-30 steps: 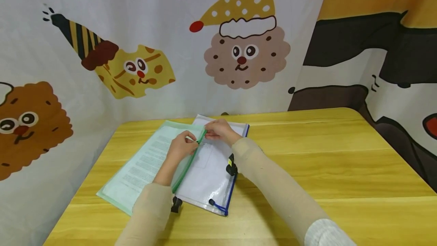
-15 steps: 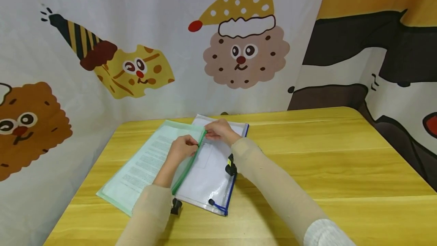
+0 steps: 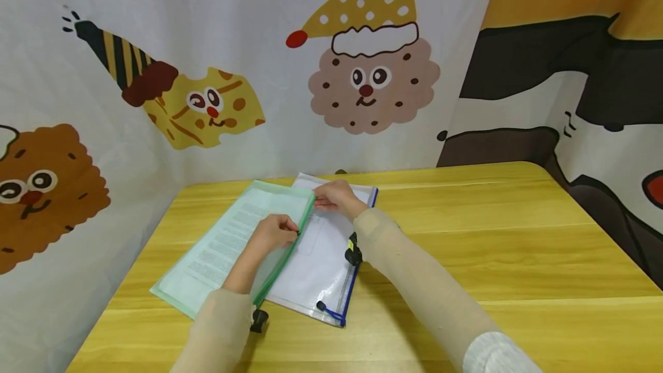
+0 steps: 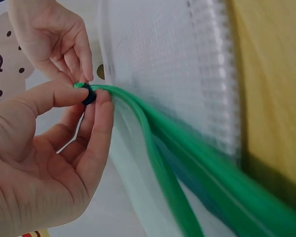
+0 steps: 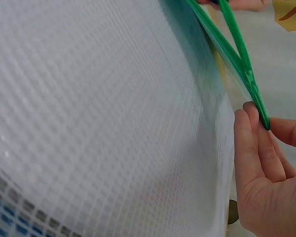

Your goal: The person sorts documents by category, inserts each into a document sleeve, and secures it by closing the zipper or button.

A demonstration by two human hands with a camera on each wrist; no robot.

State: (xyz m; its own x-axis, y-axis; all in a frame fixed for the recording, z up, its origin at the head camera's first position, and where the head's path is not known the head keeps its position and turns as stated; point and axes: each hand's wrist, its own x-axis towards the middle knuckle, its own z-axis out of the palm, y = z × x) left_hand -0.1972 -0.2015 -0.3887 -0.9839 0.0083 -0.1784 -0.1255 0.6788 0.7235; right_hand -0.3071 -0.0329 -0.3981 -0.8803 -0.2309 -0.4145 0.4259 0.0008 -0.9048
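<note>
A translucent green zip document bag (image 3: 277,189) holding printed paper (image 3: 233,235) lies at the table's left, overlapping a clear mesh bag (image 3: 305,272) with a blue zip. My left hand (image 3: 271,232) pinches a dark bead (image 4: 89,95) on the green pull cord between thumb and fingers, close to the bag's right edge. At that edge's far corner, my right hand (image 3: 336,195) pinches the zip's end (image 5: 266,122) between thumb and fingers. The green slider (image 5: 250,76) sits a little way from those fingers, its cord running toward my left hand.
The mesh bag's blue pull cord (image 3: 331,312) lies at its near right corner. Wood-grain table (image 3: 492,246) extends to the right. A curtain printed with cartoon figures (image 3: 373,85) hangs behind the table. Black wrist devices (image 3: 354,251) show beside both sleeves.
My left hand has moved toward me along the green bag's edge, still pinching. The green bag has shifted slightly. My right hand stays almost in place at the far corner.
</note>
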